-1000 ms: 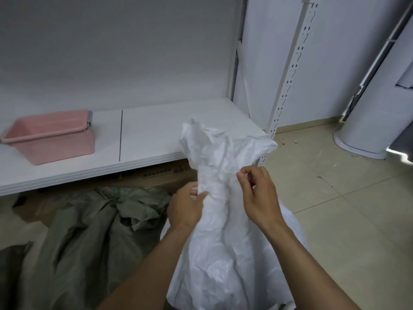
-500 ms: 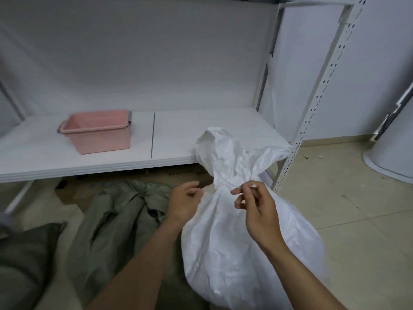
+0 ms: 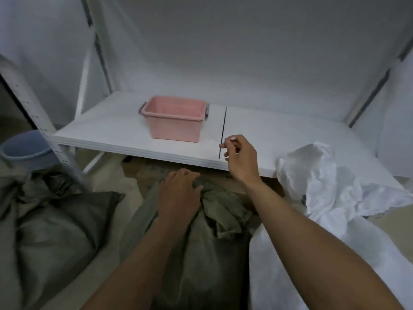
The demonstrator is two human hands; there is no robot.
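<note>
My left hand (image 3: pixel 178 195) lies on top of an olive-green sack (image 3: pixel 201 253) on the floor, fingers curled over its bunched neck. My right hand (image 3: pixel 240 157) is raised in front of the shelf edge, thumb and forefinger pinched together as on the thin string seen earlier; the string itself is too fine to make out. The white woven sack (image 3: pixel 324 189) stands at the right, apart from both hands, its crumpled mouth loose. A pink plastic bin (image 3: pixel 176 121) sits on the white shelf (image 3: pixel 107 135) behind my hands.
A second olive-green sack (image 3: pixel 55 224) lies at the left. Behind it stands a blue bucket (image 3: pixel 22 146) beside a perforated shelf post (image 3: pixel 42 121). A cardboard box (image 3: pixel 147 170) shows under the shelf.
The view swung left. Both hands left the white sack's neck: the left went down onto the green sack, the right lifted away still pinched. The white sack's mouth has fallen loose.
</note>
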